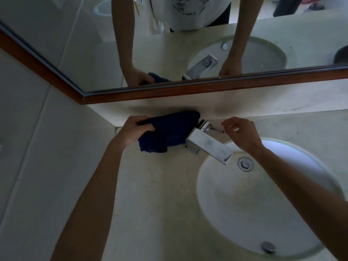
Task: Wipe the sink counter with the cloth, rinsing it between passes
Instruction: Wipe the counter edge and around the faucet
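A dark blue cloth (173, 132) lies bunched on the pale stone counter (160, 185), pressed into the back corner just left of the chrome faucet (209, 146). My left hand (135, 130) grips the cloth's left end, fingers curled over it. My right hand (241, 131) hovers just right of the faucet's thin lever handle (216, 130), fingers loosely curled, fingertips close to the lever's tip; I cannot tell whether they touch it. No water runs from the spout.
The white oval sink basin (235, 213) fills the right side, with an overflow hole (244, 163) and a drain plug (268, 246). A wood-framed mirror (188, 89) hangs above the backsplash. A tiled wall (37, 147) closes the left side.
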`<action>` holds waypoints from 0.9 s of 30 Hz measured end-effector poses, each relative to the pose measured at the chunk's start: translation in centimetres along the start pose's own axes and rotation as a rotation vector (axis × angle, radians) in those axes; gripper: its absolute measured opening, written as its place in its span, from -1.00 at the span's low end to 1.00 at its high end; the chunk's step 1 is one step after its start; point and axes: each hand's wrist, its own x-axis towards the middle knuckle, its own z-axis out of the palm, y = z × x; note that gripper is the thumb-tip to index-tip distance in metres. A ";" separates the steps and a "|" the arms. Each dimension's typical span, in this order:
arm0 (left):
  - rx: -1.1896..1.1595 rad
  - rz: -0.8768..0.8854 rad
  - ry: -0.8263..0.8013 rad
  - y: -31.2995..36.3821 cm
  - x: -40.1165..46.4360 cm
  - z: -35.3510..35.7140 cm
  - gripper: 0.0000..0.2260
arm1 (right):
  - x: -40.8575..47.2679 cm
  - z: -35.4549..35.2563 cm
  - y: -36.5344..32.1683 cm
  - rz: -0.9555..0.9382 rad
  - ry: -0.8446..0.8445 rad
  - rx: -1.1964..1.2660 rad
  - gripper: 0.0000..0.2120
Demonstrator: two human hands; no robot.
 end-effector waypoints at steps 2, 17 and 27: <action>0.052 -0.089 -0.011 -2.0 1.7 0.0 -0.85 | -0.2 0.5 0.9 0.036 -0.017 0.003 -0.79; 0.840 0.891 0.372 -9.1 6.5 8.6 -0.78 | 1.2 4.3 3.5 -0.132 -0.004 -0.129 -0.78; 0.793 0.955 0.267 -9.1 4.9 7.8 -0.59 | 2.6 7.8 3.5 -0.519 -0.024 -0.518 -0.53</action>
